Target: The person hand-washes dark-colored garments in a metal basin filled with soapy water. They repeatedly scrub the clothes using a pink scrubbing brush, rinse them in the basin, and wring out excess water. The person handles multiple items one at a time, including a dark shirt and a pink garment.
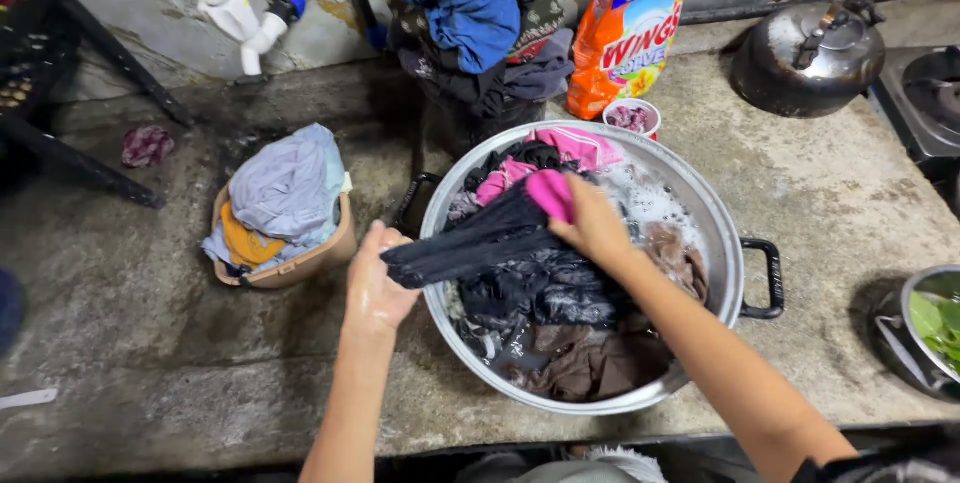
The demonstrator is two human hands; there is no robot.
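Note:
A wide metal basin [715, 228] with black handles sits on the wet concrete floor, full of soapy water and soaking clothes, mostly dark and brown with pink ones at the back. My left hand [375, 283] grips one end of a dark wet garment [470, 243] at the basin's left rim. The garment stretches across to my right hand [590, 223], which holds its other end together with a pink piece [552, 193] above the basin.
A tan tub [300, 261] of grey and yellow clothes stands to the left. Behind the basin are a heap of blue and dark clothes [470, 13], an orange detergent bag [630, 23] and a small cup [632, 115]. A kettle [808, 53] stands at right; a white tap [245, 18] at top left.

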